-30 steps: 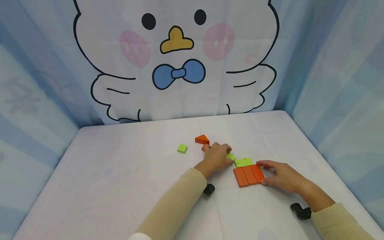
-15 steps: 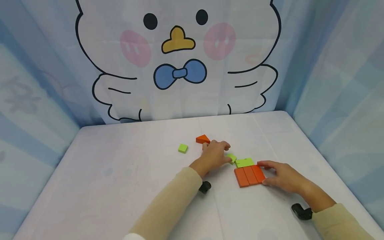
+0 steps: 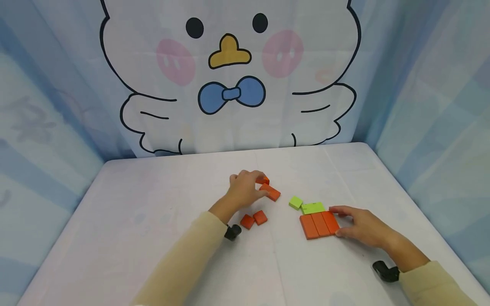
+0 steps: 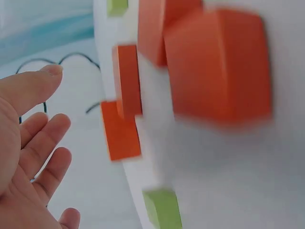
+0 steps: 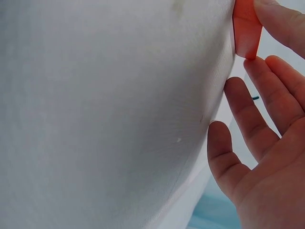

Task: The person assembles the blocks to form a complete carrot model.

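Note:
My left hand [image 3: 245, 189] hovers with loose fingers by an orange rectangular block [image 3: 272, 193] and a mostly covered orange triangular block [image 3: 266, 180]. The left wrist view shows nothing in that hand. Behind it in the head view, a small green block [image 4: 162, 210] is hidden. My right hand [image 3: 363, 225] pinches the right end of a row of orange blocks [image 3: 317, 225], index fingertip at the far corner and thumb at the near one. Against the row's far side lies a green block piece [image 3: 313, 208], with a small green block [image 3: 295, 202] close to its left.
Two small orange blocks [image 3: 254, 219] lie near my left wrist, where a black wrist camera [image 3: 232, 232] is strapped. Another black camera [image 3: 386, 271] sits under my right wrist. Cartoon-printed curtains [image 3: 229, 127] enclose the white table [image 3: 134, 238] at the back and sides.
My left hand has drawn away from the small green block and moved left, uncovering two small orange blocks and the orange rectangle. The right hand stays at the orange row.

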A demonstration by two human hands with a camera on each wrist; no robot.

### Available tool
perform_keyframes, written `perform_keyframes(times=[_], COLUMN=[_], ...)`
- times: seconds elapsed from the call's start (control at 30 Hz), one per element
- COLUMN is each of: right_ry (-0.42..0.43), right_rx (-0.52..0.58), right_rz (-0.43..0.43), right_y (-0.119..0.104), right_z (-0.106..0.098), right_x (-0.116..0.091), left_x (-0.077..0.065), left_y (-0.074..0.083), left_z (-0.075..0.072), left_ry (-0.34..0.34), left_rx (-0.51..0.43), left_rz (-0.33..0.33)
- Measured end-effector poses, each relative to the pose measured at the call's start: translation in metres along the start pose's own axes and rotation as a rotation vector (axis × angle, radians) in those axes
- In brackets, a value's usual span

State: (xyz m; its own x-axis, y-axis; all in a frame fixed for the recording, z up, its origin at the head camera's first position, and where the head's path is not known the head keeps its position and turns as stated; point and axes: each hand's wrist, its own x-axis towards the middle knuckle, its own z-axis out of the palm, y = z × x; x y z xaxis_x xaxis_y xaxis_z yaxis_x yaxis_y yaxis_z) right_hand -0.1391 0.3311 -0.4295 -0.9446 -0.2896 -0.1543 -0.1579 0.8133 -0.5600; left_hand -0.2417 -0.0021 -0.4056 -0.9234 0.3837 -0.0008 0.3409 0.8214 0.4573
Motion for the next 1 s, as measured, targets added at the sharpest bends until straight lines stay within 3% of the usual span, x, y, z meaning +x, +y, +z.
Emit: perform_keyframes(times=[0.23,0.47,0.7,1.0], right_ry=[0.005,0.001,-0.002,0.002], right_rx=[-0.005,0.002,0.011,-0.001], right_rz=[0.005,0.007,0.012,0.029], right_y=[0.000,-0.001,-0.001,-0.002], right_z=[0.000,0.001,0.003,0.002], right_x=[0.000,0.000,-0.001,0.000], left_x=[-0.007,-0.010,-0.007,-0.009], left_y=[-0.047,-0.077,-0.082,-0.081], left_z=[-0.015,-0.012,-0.006,-0.008], left_ry=[0.047,0.027,0.000,0.012], left_rx=[-0.028,0.007,-0.061,-0.045], left_rz=[-0.106,-0.201,-0.182,-0.176])
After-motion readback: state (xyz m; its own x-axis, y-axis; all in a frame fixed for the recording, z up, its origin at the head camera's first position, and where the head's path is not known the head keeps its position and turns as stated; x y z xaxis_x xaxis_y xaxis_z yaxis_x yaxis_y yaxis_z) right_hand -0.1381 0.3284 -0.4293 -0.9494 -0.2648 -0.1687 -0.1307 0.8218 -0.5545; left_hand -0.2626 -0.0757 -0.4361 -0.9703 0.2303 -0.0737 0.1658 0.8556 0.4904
